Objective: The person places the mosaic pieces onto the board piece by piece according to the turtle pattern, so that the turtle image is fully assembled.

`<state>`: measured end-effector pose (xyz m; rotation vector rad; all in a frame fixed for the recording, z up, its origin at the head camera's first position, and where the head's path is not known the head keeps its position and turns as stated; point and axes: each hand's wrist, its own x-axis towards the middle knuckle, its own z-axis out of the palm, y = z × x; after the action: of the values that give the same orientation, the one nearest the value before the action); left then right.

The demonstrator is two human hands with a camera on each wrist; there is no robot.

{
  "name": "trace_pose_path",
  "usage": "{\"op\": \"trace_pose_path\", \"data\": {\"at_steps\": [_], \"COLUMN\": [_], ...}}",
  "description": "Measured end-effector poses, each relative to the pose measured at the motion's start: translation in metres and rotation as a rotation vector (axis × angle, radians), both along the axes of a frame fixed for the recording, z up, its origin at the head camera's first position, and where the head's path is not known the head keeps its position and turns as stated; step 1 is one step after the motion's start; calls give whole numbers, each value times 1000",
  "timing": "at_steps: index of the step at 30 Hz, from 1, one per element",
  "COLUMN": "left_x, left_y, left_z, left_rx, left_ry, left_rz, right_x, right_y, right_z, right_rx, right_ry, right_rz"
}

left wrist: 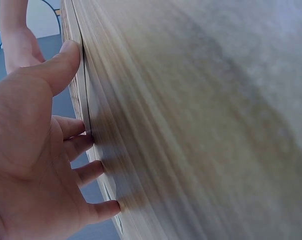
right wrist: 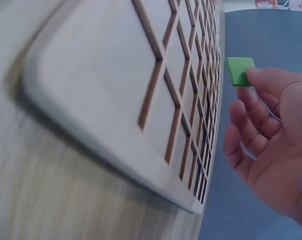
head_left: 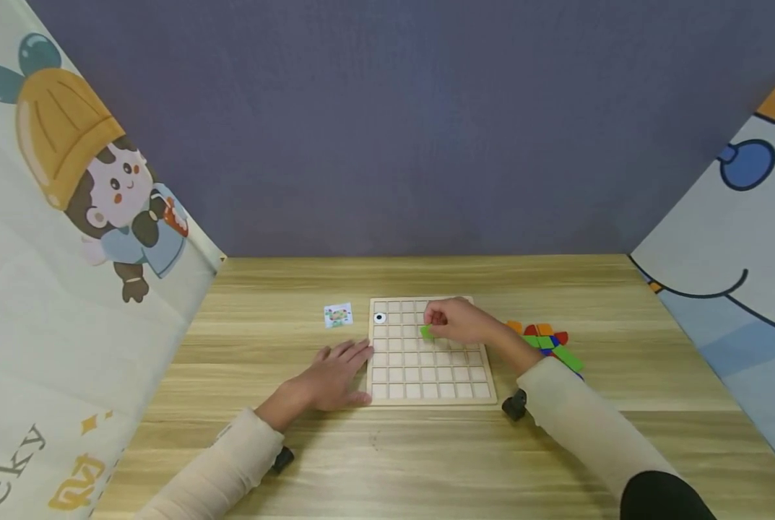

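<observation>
A wooden grid board (head_left: 426, 393) with square recesses lies on the table. My right hand (head_left: 461, 321) pinches a small green square tile (right wrist: 239, 71) between thumb and fingers, over the upper middle of the board in the head view. At the board's left edge my left hand (head_left: 335, 375) rests with fingers spread, its fingertips and thumb right at the edge. In the left wrist view the fingers (left wrist: 90, 172) reach the tabletop beside the board. A white round piece with a black dot (head_left: 379, 318) sits in a cell near the board's upper left corner.
To the right of the board lies a pile of coloured tiles (head_left: 565, 355) in green, red, orange and blue, partly behind the right forearm. A small picture card (head_left: 338, 315) is left of the board. A dark grey panel (head_left: 426, 144) rises behind the table.
</observation>
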<state>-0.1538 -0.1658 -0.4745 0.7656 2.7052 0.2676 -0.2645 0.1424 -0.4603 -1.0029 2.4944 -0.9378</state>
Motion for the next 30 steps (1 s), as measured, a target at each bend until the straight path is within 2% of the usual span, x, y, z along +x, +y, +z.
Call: {"op": "trace_pose_path", "data": {"at_steps": [5, 17, 25, 30], "left_x": [0, 0, 0, 1], "left_y": [0, 1, 1, 2], "left_z": [1, 1, 1, 3], "left_rx": [-1, -10, -20, -21], "left_ry": [-5, -11, -3, -3], "left_rz": [12, 20, 15, 9], "right_x": [-1, -10, -12, -13], "right_y": [-12, -46, -67, -77], "right_z": [1, -4, 0, -5], "right_rx": [-10, -1, -5, 7], "right_ry": [13, 27, 29, 38], "right_rz": [-4, -79, -79, -77]}}
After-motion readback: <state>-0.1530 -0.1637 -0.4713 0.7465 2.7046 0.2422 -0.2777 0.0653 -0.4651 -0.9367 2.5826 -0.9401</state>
